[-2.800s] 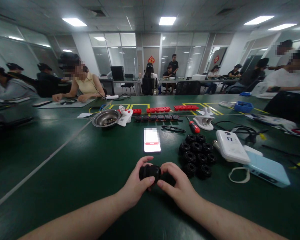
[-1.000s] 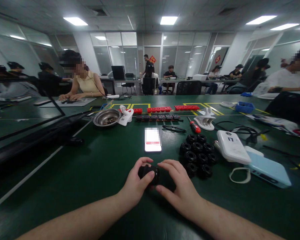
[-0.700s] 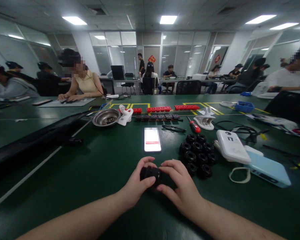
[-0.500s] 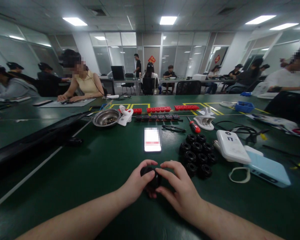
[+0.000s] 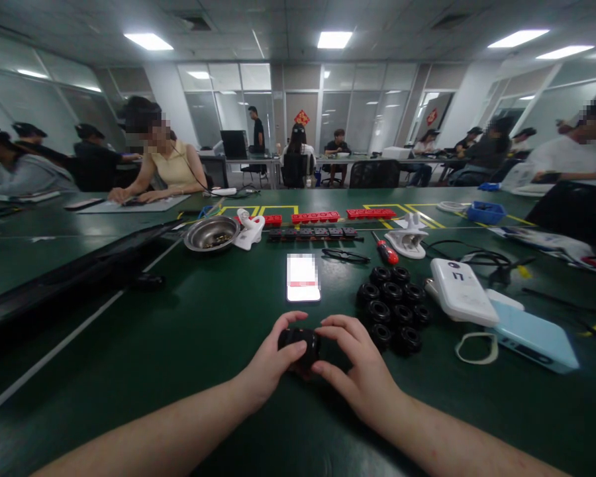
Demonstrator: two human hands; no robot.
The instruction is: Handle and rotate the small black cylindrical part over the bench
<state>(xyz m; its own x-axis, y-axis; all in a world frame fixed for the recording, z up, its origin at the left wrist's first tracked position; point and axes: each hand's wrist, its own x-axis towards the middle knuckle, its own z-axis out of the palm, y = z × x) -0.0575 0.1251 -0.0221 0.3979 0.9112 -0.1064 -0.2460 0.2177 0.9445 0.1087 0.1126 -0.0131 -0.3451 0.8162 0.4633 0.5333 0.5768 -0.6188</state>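
A short black cylindrical piece, lying sideways, is between my hands near the front of the table. My left hand wraps its left part, thumb in front and fingers behind. The fingertips and thumb of my right hand close round its right end. Its underside is hidden by the fingers. Just right of my right hand, several black ring-shaped parts with holes in the middle stand grouped together. Beyond my hands lies a phone with a lit screen.
A metal bowl with small brass-coloured pieces stands at the left back. Further right are a black strip of parts, red trays, a screwdriver, a white power bank and a light-blue box. A person works opposite.
The black piece has turned in my hands, so more of its ridged side shows. Both hands stay in nearly the same place. A standing person in the background has shifted left.
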